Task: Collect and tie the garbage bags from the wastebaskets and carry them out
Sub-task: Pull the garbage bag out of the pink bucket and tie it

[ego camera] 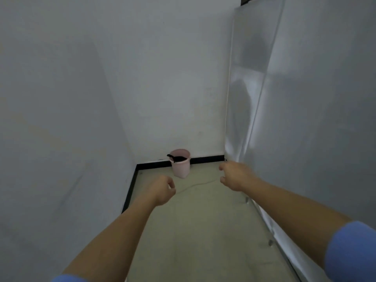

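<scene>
Blue sleeves [350,251] at the lower edge, bare forearms stretched forward, both hands empty and aimed at a pink wastebasket [181,168] ahead.

Left hand [162,189] with fingers loosely curled, holding nothing; right hand [236,176] likewise loose and empty, a little higher, just beside the glossy panel [305,119]. Straight ahead, well apart from both and lying between them in view, somewhat closer to the left hand: wastebasket upright on the floor [203,220], against the black baseboard [207,159] of the far wall. Pale pink, tapered, mouth up; black garbage bag [180,159] sunk inside, one dark flap poking over the left rim, not yet lifted or tied. Thin pale cord [195,185] on the floor between hands and wastebasket. Probably a closer approach needed first, then a reach down from above onto the bag's edge.
</scene>
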`<state>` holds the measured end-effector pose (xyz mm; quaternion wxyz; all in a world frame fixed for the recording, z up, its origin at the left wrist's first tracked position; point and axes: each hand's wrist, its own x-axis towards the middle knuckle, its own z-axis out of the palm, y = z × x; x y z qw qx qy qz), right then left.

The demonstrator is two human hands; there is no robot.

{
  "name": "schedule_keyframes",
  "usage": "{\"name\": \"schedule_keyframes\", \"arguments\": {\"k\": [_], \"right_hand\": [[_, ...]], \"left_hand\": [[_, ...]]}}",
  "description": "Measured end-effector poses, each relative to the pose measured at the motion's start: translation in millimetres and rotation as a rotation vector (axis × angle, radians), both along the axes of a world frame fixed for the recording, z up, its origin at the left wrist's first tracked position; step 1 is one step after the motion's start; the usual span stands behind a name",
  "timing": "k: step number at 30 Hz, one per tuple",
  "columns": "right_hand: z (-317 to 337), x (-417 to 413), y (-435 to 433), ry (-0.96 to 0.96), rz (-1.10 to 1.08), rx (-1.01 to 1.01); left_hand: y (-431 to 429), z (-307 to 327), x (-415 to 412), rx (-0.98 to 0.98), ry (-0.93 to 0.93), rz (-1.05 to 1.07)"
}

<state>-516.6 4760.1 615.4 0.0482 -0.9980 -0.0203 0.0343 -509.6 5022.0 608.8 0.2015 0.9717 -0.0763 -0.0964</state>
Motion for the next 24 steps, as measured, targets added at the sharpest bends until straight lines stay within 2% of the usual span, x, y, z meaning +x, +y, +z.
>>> {"name": "schedule_keyframes", "arguments": {"k": [4,11,18,24], "right_hand": [[-35,119,-13,0.030,0.046,-0.014],[-43,325,-32,0.163,0.102,-0.058],[-77,501,13,0.201,0.256,-0.072],[-125,653,43,0.272,0.265,-0.088]], "left_hand": [[-11,-22,110,0.017,0.026,0.045],[-12,-37,281,-0.016,0.062,0.170],[22,-82,433,-0.035,0.166,0.259],[49,-124,599,-0.064,0.219,0.255]]}}
